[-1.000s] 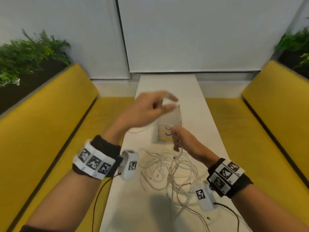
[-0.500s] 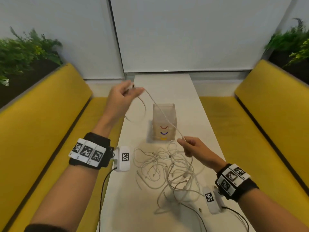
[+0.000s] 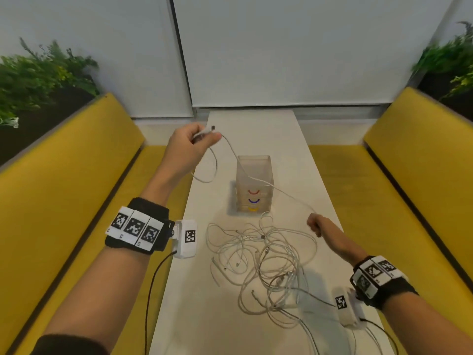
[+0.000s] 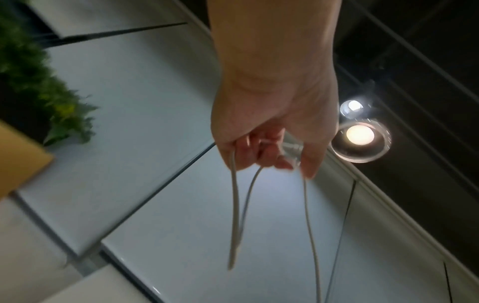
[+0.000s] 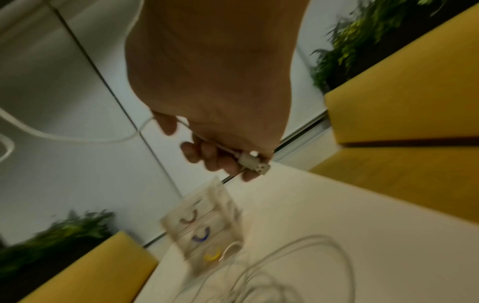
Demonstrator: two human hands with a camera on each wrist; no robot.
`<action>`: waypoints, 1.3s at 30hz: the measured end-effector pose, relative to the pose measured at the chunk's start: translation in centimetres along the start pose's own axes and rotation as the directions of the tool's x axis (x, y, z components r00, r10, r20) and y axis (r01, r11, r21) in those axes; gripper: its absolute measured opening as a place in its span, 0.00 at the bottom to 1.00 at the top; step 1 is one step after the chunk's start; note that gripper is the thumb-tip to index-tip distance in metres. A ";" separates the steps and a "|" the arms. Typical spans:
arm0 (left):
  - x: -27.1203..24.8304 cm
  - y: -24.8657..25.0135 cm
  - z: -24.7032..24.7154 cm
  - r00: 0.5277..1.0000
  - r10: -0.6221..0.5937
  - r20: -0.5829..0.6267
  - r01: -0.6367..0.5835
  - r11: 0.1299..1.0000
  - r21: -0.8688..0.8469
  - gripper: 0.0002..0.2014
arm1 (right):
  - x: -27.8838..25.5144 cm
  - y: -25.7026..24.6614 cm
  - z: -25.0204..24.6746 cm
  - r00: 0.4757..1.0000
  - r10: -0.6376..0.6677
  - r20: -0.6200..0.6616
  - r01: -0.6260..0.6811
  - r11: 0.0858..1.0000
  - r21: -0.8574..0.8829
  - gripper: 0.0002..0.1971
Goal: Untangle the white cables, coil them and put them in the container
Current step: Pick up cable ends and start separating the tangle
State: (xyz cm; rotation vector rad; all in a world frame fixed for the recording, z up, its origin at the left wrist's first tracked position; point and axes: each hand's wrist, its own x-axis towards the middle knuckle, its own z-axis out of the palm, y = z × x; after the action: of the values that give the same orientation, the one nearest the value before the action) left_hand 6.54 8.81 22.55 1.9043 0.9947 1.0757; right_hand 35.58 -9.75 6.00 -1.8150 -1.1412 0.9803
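We're gripping one white cable (image 3: 258,179) taut above the container (image 3: 253,185), left hand (image 3: 190,142) far-left looping it, right hand (image 3: 318,225) pinching its plug near-right; feeding even loops should be keeping it off the tangle (image 3: 263,262) on the counter (image 3: 199,316).

Cable pile (image 3: 268,265) runs off the head view's bottom edge; individual cables cannot be separated. Container (image 5: 204,231) is motion-blurred in the right wrist view. Right hand (image 3: 320,226) fingers are hidden from the head view.
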 end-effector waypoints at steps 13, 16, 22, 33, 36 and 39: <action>-2.6 -4.3 5.2 0.916 -0.212 0.341 0.238 0.970 -0.037 0.15 | 0.9 4.4 4.0 0.867 0.293 0.403 -0.111 0.902 -0.418 0.01; -3.4 -4.7 5.8 0.884 -0.220 0.412 0.259 0.965 -0.042 0.18 | 0.4 7.1 6.0 0.885 0.281 0.372 -0.072 0.871 -0.486 0.06; -4.7 -4.1 6.9 0.804 -0.244 0.542 0.306 0.952 -0.027 0.24 | 2.6 9.6 8.0 0.970 0.185 0.161 -0.025 0.728 -0.685 0.25; -6.6 -7.3 10.5 0.785 -0.130 0.606 0.041 0.987 0.158 0.14 | 3.5 -2.6 5.2 0.948 -0.206 0.241 0.187 0.977 0.098 0.10; -7.0 -7.6 11.2 0.777 -0.100 0.622 -0.018 0.983 0.180 0.09 | 2.8 -5.9 4.0 0.934 -0.251 0.255 0.195 0.955 0.225 0.13; -6.6 -7.8 10.8 0.819 -0.120 0.561 0.018 0.983 0.183 0.17 | 2.7 -6.4 2.8 0.927 -0.195 0.322 0.097 0.950 0.297 0.15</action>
State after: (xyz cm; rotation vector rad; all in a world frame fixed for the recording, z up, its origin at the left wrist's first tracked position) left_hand 11.82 4.21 9.46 2.1229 0.8087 0.3265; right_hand 31.74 -4.72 10.02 -1.3456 -1.2580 1.3342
